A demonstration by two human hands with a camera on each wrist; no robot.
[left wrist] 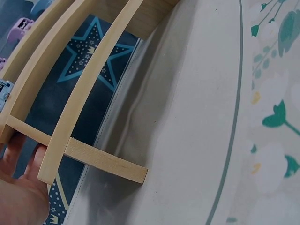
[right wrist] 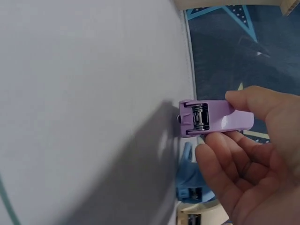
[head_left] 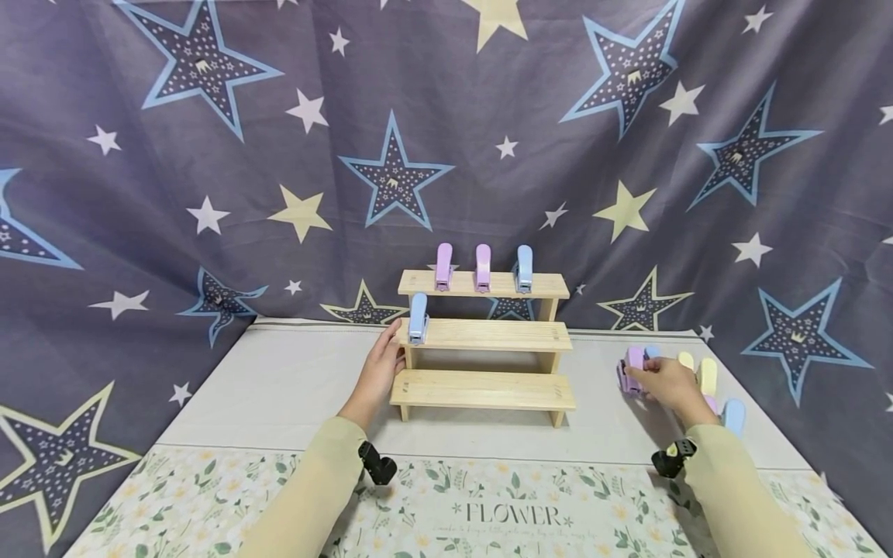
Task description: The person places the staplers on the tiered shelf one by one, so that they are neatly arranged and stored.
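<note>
Nearest: floral mat (head_left: 488, 511) with "FLOWER" lettering, laid across the front of the pale table cover (head_left: 279, 387); both sleeved forearms cross it.

Right hand (head_left: 666, 384): thumb and fingers pinch a purple stapler (right wrist: 213, 117), lifted just off the table cover at the right, hinge end toward the wrist camera. The light pinch at the body leaves the base free, probably so it can be stood upright.

Beside and behind that hand: loose pile of yellow staplers (head_left: 706, 376) and a blue stapler (head_left: 732, 415), partly hidden by the hand; exact count cannot be told.

Left hand (head_left: 380, 372): fingers laid against the left end of the wooden step shelf (head_left: 481, 387), apparently steadying it. Fingertips are hidden behind the frame, so how far they curl round it cannot be told.

Middle step: one blue stapler (head_left: 418, 318), upright at the left end.

Top step: three upright staplers, purple (head_left: 443, 266), pink (head_left: 483, 267), blue (head_left: 524, 269), spaced evenly in a row.

Farthest: star-print backdrop (head_left: 391, 170).
</note>
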